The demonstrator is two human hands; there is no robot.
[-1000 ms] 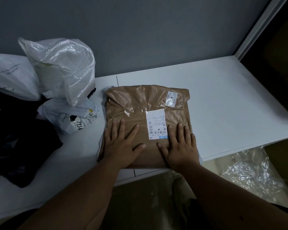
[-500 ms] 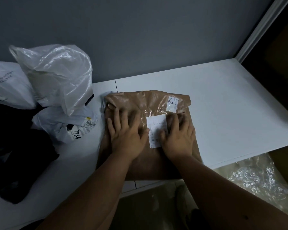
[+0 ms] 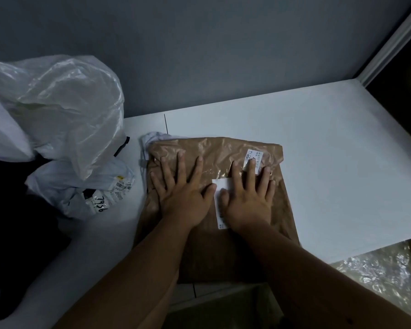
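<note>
The left hand (image 3: 184,198) and right hand (image 3: 247,203) lie flat with straight fingers, side by side on the brown parcel (image 3: 223,252), pressing it down to flatten it.

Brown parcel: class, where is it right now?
In the head view, the brown parcel lies centrally on the white table, under the left hand and right hand, just right of the plastic bags.
</note>
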